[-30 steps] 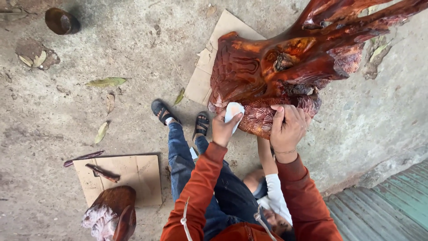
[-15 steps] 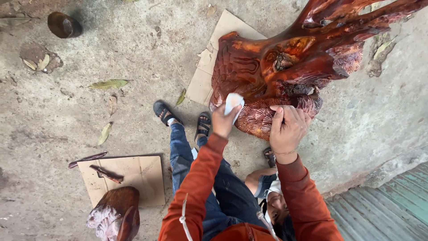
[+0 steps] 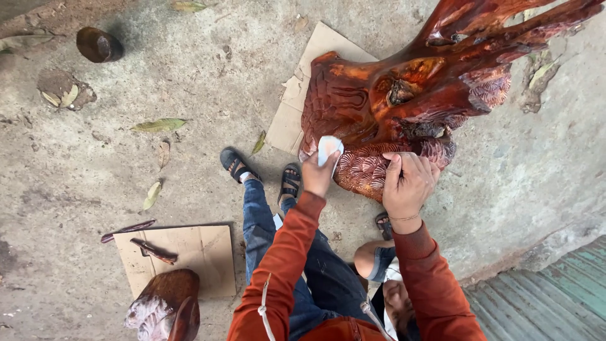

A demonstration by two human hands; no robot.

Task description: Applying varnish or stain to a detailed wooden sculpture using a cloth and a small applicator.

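Since half a second ago, the left hand [image 3: 319, 173] has slid its white cloth [image 3: 329, 148] slightly along the carving, while the right hand [image 3: 409, 184] has stayed put. Both arms, in rust-red sleeves, reach forward from the bottom edge. The left hand's fingers are curled tight around the white cloth, pressing it against the lower left flank of the red carved wooden sculpture [image 3: 404, 101]. The right hand lies flat on the scaled underside of the sculpture, fingers [image 3: 396, 165] spread and extended, gripping nothing.

Below the arms, a second person sits partly hidden, only a knee and sandal [image 3: 383, 224] showing. The wearer's jeans and two sandals [image 3: 235, 164] stand on the concrete floor [image 3: 95, 183]. To the lower left, a cardboard sheet [image 3: 196, 252] carries dark wood scraps, and a smaller carved piece [image 3: 165, 309] is cut off by the frame. Farther out, another cardboard sheet [image 3: 290, 120] lies under the sculpture, dry leaves [image 3: 159, 125] scatter the floor, and a dark round wooden lump [image 3: 98, 45] sits near the top left corner.
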